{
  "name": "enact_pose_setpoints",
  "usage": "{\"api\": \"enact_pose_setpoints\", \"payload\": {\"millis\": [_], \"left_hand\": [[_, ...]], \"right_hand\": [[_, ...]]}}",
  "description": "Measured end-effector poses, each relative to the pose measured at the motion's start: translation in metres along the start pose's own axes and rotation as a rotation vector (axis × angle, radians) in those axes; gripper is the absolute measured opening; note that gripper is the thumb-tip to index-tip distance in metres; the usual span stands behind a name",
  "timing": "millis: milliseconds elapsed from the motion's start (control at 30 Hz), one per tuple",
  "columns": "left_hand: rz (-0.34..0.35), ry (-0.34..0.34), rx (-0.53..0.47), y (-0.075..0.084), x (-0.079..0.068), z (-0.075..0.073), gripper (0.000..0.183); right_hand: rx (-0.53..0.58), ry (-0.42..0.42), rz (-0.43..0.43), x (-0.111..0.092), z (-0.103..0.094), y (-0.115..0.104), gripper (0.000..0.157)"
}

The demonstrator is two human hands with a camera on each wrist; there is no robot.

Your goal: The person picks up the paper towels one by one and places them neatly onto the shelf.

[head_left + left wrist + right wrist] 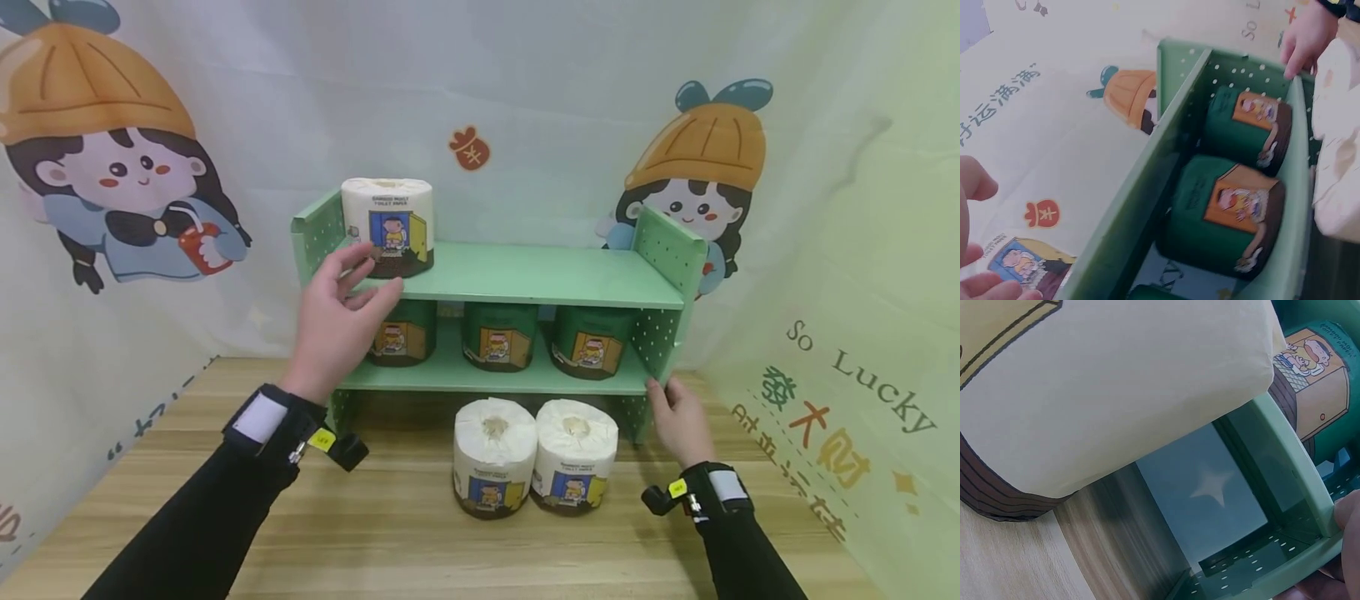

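A white-wrapped toilet roll (405, 200) stands upright at the left end of the top of a green shelf (525, 271). In front of its lower left side is my left hand (339, 317), fingers spread and loosely bent, gripping nothing. The left wrist view shows part of that roll (1035, 265) beyond the fingertips. My right hand (684, 421) holds the shelf's right side panel at the lower board, thumb on the front edge; its fingers are partly hidden in the right wrist view. Green toilet rolls (498, 337) stand on the middle board, the leftmost partly behind my left hand.
Two white toilet rolls (495, 450) (576, 450) stand side by side on the wooden table (360, 533), before the shelf. Behind and at both sides hangs a printed cloth (540, 100). Perforated panels (671, 250) rise above the top board at its ends.
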State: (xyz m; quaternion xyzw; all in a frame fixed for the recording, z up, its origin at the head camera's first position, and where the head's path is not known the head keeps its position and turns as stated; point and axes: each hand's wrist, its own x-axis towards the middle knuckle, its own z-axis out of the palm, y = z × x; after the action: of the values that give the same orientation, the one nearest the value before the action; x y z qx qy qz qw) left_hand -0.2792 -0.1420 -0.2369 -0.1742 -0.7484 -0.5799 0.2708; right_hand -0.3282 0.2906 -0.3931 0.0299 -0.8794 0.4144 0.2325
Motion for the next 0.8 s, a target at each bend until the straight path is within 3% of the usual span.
{"api": "enact_pose_setpoints", "payload": {"millis": [133,400,733,800], "left_hand": [[-0.003,-0.063,-0.05,0.007,-0.02,0.006,0.057],[-0.049,-0.16,-0.121,-0.006,-0.051,0.022,0.052],[-0.126,-0.257,-0.197,-0.042,-0.082,0.048,0.054],[-0.126,-0.28,-0.212,-0.058,-0.086,0.054,0.056]], "right_hand": [[-0.002,0.002,-0.009,0.001,0.0,0.0,0.041],[-0.009,0.002,-0.008,0.001,0.0,0.001,0.041],[-0.019,0.009,-0.018,0.001,0.0,0.001,0.04],[-0.017,0.008,-0.015,0.001,0.0,0.001,0.041]]}}
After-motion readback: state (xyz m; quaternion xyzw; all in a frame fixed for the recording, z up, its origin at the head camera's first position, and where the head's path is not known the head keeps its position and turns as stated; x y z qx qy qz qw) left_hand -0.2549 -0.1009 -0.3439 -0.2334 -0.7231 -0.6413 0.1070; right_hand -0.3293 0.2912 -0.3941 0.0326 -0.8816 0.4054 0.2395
